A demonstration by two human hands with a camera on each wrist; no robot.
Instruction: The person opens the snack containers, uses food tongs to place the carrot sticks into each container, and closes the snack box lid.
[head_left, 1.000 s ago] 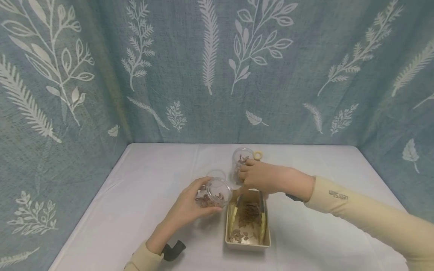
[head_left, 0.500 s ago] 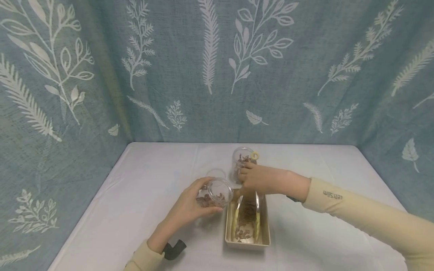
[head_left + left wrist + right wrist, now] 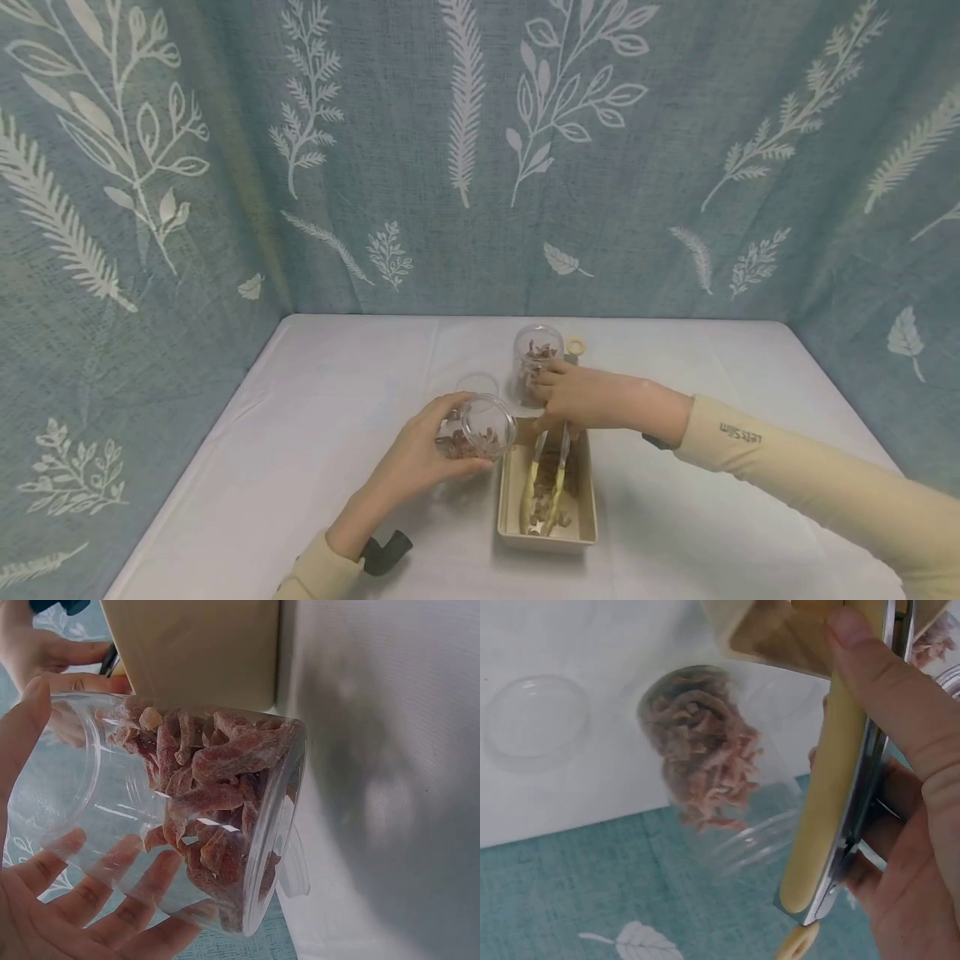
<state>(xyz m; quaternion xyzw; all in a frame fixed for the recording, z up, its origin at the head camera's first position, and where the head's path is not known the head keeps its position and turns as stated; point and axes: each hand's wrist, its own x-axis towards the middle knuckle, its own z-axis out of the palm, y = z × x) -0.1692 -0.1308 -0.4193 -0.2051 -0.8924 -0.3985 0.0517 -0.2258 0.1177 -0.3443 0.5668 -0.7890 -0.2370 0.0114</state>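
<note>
My left hand (image 3: 412, 450) grips a clear plastic jar (image 3: 202, 810) tipped on its side, its open mouth facing the beige box. Reddish-brown dried meat strips (image 3: 225, 761) lie inside that jar. In my right hand (image 3: 592, 396) is a pair of tongs (image 3: 832, 772) with yellow grips and metal sides. Their yellow tips reach down into the beige box (image 3: 543, 542), a small distance apart, among brown pieces at its bottom. Just behind the box a second clear jar (image 3: 538, 342) stands upright with more meat strips, partly hidden by my right fingers.
A clear round lid (image 3: 477, 383) lies on the white tablecloth behind the tilted jar. Another clear lid (image 3: 536, 720) shows on the cloth in the right wrist view. A blue-green curtain (image 3: 420, 167) with white leaf prints hangs around the table's back and sides.
The tongs' tips have come closer together inside the box, after standing wide near its side walls. The ring at the tongs' end shifted left, then right. My left hand and its jar barely moved.
</note>
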